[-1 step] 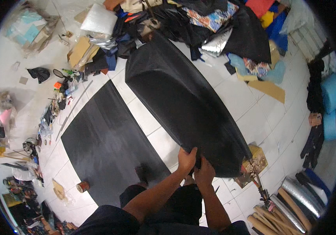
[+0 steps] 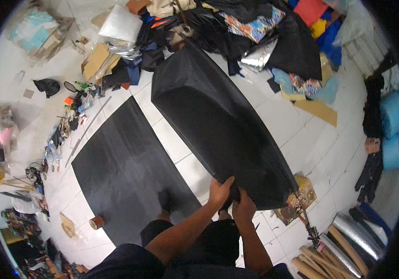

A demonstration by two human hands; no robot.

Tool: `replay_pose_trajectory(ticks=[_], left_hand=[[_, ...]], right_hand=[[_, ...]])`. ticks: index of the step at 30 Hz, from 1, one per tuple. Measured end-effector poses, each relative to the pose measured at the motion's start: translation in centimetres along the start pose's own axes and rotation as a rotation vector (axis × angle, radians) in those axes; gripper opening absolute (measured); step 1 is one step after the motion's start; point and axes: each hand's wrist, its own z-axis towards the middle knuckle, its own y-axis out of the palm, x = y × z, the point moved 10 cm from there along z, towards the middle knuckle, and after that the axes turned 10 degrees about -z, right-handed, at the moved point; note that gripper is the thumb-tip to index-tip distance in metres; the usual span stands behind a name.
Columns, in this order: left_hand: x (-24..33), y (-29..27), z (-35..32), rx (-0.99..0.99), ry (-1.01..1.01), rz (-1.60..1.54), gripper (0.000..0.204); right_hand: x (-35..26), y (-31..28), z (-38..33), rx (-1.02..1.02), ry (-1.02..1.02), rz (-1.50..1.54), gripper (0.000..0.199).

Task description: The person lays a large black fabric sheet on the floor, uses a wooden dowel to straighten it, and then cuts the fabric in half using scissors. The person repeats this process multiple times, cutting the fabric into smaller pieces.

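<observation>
A large black sheet, smooth and leather-like with a raised or folded border, stretches away from me over the tiled floor. Its near edge is lifted in both hands. My left hand is closed on that edge, thumb on top. Just to the right, my right hand pinches the same edge, with a small gap between the two. A second black sheet lies flat on the floor to the left, and one of my feet rests on it. Material bunched between the hands is partly hidden by the fingers.
A round can stands by the flat sheet's left edge. Fabric scraps heap up at the far side. A stained box sits near the sheet's right corner; rolls of material lie at the lower right. Small tools and clutter line the left.
The view has shifted slightly and the held sheet's near right corner sits a little higher. Both hands keep their grip on its edge.
</observation>
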Motion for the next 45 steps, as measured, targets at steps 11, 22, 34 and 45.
replay_pose_trajectory(ticks=[11, 22, 34, 45], left_hand=[[23.8, -29.0, 18.0, -0.152, -0.127, -0.940, 0.061], [20.3, -52.5, 17.6, 0.054, 0.009, -0.128, 0.046], [29.0, -83.2, 8.6, 0.007, 0.209, 0.210, 0.040], [34.6, -103.9, 2.2, -0.068, 0.101, 0.213, 0.048]], right_hand=[[-15.8, -3.8, -19.7, 0.141, 0.224, -0.194, 0.024], [-16.8, 12.8, -34.3, 0.110, 0.484, -0.473, 0.023], [-38.1, 35.4, -54.3, 0.257, 0.555, -0.255, 0.019], [-58.7, 49.9, -69.4, 0.306, 0.703, -0.168, 0.021]])
